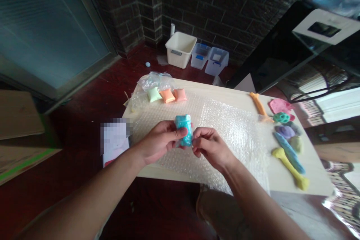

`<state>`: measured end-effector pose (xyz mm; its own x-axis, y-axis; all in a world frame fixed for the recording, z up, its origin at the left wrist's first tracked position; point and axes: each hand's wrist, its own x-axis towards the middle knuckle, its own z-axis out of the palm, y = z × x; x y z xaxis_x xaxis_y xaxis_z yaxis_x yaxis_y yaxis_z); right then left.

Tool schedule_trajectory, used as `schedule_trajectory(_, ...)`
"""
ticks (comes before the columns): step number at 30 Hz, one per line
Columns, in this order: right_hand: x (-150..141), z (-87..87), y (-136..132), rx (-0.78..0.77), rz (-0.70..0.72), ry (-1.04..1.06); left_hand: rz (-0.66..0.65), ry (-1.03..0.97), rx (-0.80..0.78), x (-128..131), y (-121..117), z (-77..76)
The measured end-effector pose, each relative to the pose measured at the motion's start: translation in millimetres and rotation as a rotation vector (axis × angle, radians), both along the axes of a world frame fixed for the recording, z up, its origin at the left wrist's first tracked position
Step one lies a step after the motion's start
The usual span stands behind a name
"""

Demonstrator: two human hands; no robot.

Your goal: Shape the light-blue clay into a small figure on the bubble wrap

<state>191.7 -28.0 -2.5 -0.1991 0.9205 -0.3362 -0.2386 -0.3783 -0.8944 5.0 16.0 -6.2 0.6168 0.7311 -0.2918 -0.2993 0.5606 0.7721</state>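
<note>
turquoise packet (186, 123) in the left hand (162, 137)

Above the table (319, 182): one left hand (161, 138), one right hand (212, 146) and one turquoise packet (184, 122). On the table's far left part: three small packets (167, 96), pale green, orange and pink. Along the table's right end: two bone shapes (289, 168), one blue strip (289, 152), one pink piece (278, 105), one green piece (281, 117) and three lumps (284, 132). Beyond the table's far edge: three bins (177, 60), one white, two clear.
</note>
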Motion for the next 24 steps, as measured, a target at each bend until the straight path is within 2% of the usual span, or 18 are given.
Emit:
schedule_trajectory(3, -8, 2.8, -3, -0.043, -0.067, 0.091, 0.009, -0.032, -0.038, -1, -2, 3.4)
schedule_trajectory(8, -5, 7.3, -11, 0.105, -0.283, -0.078, -0.057, -0.026, 0.006, 5, -10, 2.9)
schedule_trajectory(12, 1, 14.9, -27, 0.140, -0.327, -0.085, -0.028, 0.013, 0.070, 10, -20, 2.0)
schedule_trajectory(16, -1, 19.9, -53, 0.093, -0.368, -0.043, -0.046, 0.065, 0.132, 14, -34, 5.1)
schedule_trajectory(20, -7, 25.4, -77, -0.006, -0.477, 0.108, -0.090, 0.018, 0.076, 21, -50, 12.3)
schedule_trajectory(24, -7, 35.8, -92, -0.022, -0.506, 0.109, -0.096, 0.014, 0.092, 32, -58, 23.4)
